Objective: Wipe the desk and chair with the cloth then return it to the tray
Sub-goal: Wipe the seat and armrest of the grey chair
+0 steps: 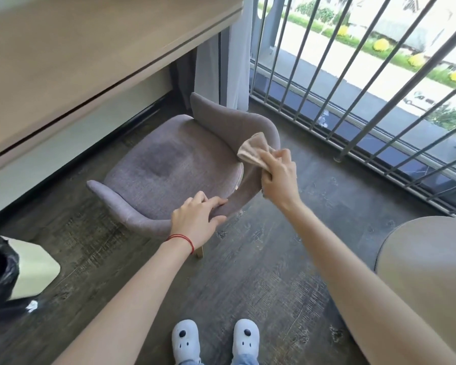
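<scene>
Fingers of the right hand [278, 175] bunch the cloth [254, 151] against the chair [169, 164] back, mid-frame; the left hand [195, 219] curls over its rim, steadying. Chair wiping looks underway; desk [77, 48] upper left, tray unseen, return remaining

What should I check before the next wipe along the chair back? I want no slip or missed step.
1. Cloth gripped in right hand: ok.
2. Cloth touching the chair backrest rim: ok.
3. Left hand steadying the backrest edge: ok.
4. Chair legs flat on the floor: cannot tell, mostly hidden.
5. Tray for returning the cloth: cannot tell, not in view.
6. Desk already wiped: cannot tell.
</scene>
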